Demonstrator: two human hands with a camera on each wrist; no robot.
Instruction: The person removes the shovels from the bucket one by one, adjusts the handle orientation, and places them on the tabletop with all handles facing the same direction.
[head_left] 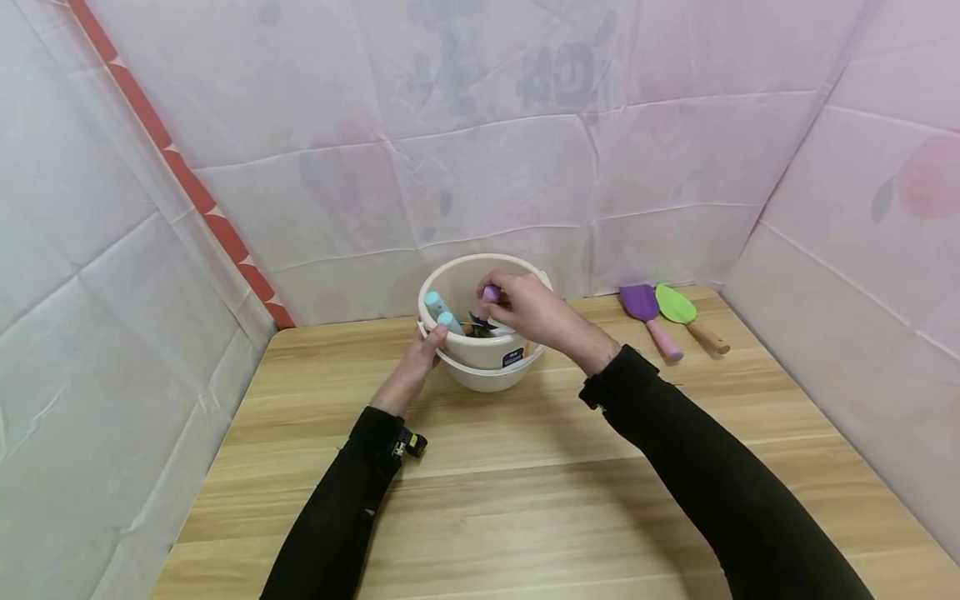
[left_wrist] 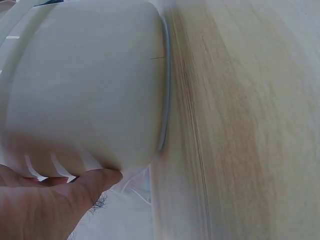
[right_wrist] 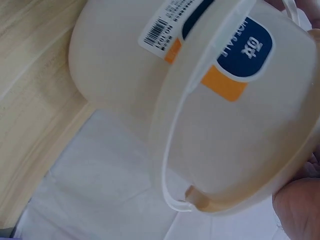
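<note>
— What did the hands do?
— The left hand (head_left: pixel 420 358) gripped the bucket (head_left: pixel 480 354) at its left wall; the right hand (head_left: pixel 528 312) pinched a purple handle (head_left: pixel 491 293) over its mouth.
— Where did the bucket stand?
— Near the desk's (head_left: pixel 525 492) far edge, two blue handles (head_left: pixel 441 310) inside. Two trowels (head_left: pixel 663 312) lay by the far right corner.

Cream-white bucket (head_left: pixel 480 350) with a blue and orange label (right_wrist: pixel 245 50) plus a white barcode sticker (right_wrist: pixel 161 36). Two light blue handles (head_left: pixel 441 310) and a lilac handle (head_left: pixel 491 292) poke out of it. On the pale wood-grain table (head_left: pixel 525 483) lie a purple trowel (head_left: pixel 648 312) with pink handle and a lime green trowel (head_left: pixel 686 315) with wooden handle. Black sleeves (head_left: pixel 705 467).
</note>
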